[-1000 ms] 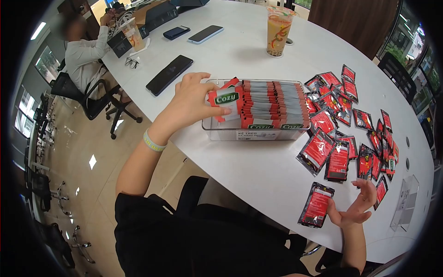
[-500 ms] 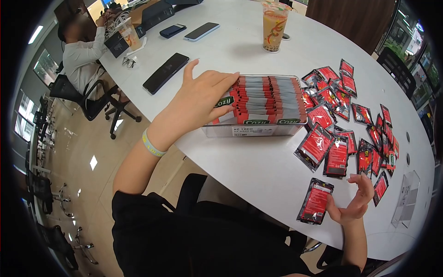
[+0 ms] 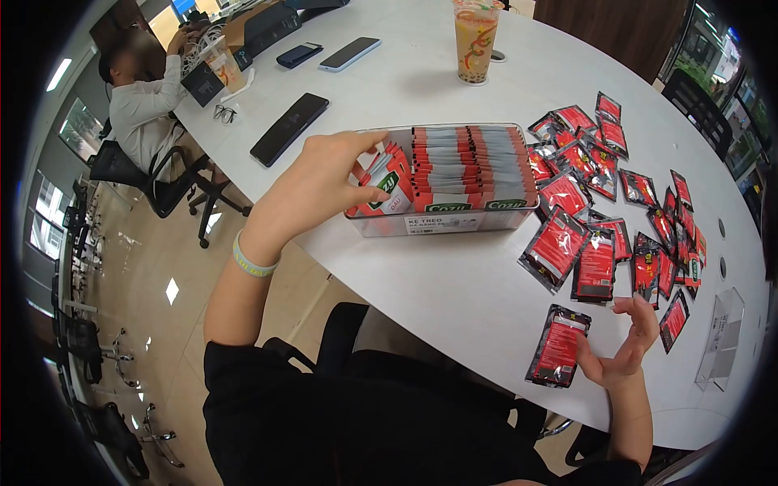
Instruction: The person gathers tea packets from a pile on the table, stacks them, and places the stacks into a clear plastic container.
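My left hand [image 3: 339, 174] is at the left end of a clear plastic box [image 3: 381, 227]. Its thumb and fingers close around a bunch of red-and-white Cozy tea sachets [image 3: 393, 185] that lean in the box. Upright rows of Cozy sachets [image 3: 470, 166] fill the middle and right of it. Near the table's front edge, my right hand [image 3: 622, 350] has its fingers apart and curved. Its thumb is at the right edge of a red-and-black sachet [image 3: 559, 347] lying flat on the table.
Several loose red-and-black sachets [image 3: 596, 263] lie scattered right of the box. A clear stand [image 3: 720, 340] is at the right edge. Further back are a bubble tea cup [image 3: 475, 40], a black phone [image 3: 290, 130], a light-blue phone [image 3: 350, 54] and glasses [image 3: 224, 113]. Another person [image 3: 146, 101] sits far left.
My left hand has shifted left and down from the top of the sachet rows, and its fingers have drawn in around the left-hand sachets. The right hand stays by the flat sachet.
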Action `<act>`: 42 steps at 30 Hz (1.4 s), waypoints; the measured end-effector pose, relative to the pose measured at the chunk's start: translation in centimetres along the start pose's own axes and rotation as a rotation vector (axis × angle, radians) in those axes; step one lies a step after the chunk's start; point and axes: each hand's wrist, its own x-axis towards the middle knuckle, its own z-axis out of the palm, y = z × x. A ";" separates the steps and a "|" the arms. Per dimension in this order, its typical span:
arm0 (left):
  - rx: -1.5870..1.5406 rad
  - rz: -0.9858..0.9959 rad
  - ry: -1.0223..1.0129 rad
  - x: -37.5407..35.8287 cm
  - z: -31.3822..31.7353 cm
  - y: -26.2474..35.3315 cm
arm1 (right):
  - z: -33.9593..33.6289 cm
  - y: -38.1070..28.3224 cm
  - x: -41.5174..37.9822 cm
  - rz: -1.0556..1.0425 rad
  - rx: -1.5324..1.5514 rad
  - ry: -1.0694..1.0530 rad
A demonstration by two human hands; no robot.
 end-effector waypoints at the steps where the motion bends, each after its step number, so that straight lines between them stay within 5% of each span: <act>1: 0.008 -0.017 -0.027 0.0 0.0 0.0 | -0.1 0.0 0.0 -0.002 -0.002 0.000; 5: 0.196 -0.054 -0.058 0.0 -0.3 1.3 | 0.0 0.0 -0.1 0.007 0.000 -0.008; 17: 0.044 -0.011 0.177 -1.6 1.4 1.2 | 0.1 0.2 -0.1 0.006 0.019 -0.013; 24: 0.058 -0.047 0.135 -1.2 0.8 1.2 | 0.0 0.0 0.0 0.011 0.020 -0.023; 29: -0.268 -0.125 0.282 -1.3 1.0 0.8 | 0.0 0.0 0.0 0.015 0.022 -0.024; 36: -0.173 -0.207 0.180 -0.5 1.1 1.7 | 0.1 0.1 0.0 0.005 0.008 -0.030; 42: 0.046 -0.042 0.065 1.2 1.1 1.8 | -0.1 0.0 0.3 -0.003 -0.008 -0.060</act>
